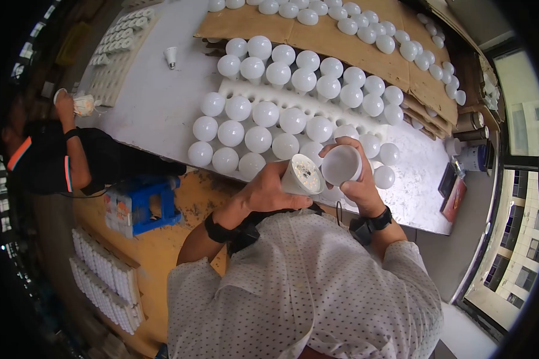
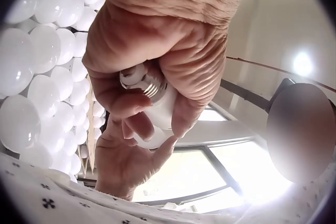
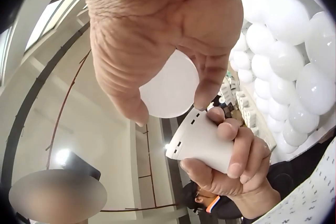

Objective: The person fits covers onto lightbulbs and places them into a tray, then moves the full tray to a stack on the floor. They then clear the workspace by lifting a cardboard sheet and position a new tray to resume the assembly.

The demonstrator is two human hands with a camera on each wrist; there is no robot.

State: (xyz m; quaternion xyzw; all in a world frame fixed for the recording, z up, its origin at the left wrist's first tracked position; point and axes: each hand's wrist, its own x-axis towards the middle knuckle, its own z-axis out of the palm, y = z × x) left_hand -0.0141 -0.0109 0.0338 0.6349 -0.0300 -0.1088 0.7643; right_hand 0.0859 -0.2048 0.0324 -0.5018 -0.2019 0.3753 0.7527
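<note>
My left hand (image 1: 265, 192) grips a white bulb base (image 1: 304, 175) whose open end shows a round LED board. In the left wrist view, the metal screw cap (image 2: 152, 86) of that base pokes out between the curled fingers. A white dome-shaped bulb cover (image 1: 342, 166) is held by its sides in my right hand (image 1: 359, 179), hollow side toward the head camera. Base and cover are side by side in front of the chest, very close together. The right wrist view has the cover (image 3: 170, 87) just above the slotted rim of the base (image 3: 202, 140).
Rows of white bulbs (image 1: 258, 139) stand in a foam tray (image 1: 299, 99) on the table. More bulbs sit on cardboard (image 1: 341, 45) behind. A lone bulb (image 1: 171, 57) lies farther left. Another person (image 1: 48, 155) works at the left, near a blue stool (image 1: 153, 209).
</note>
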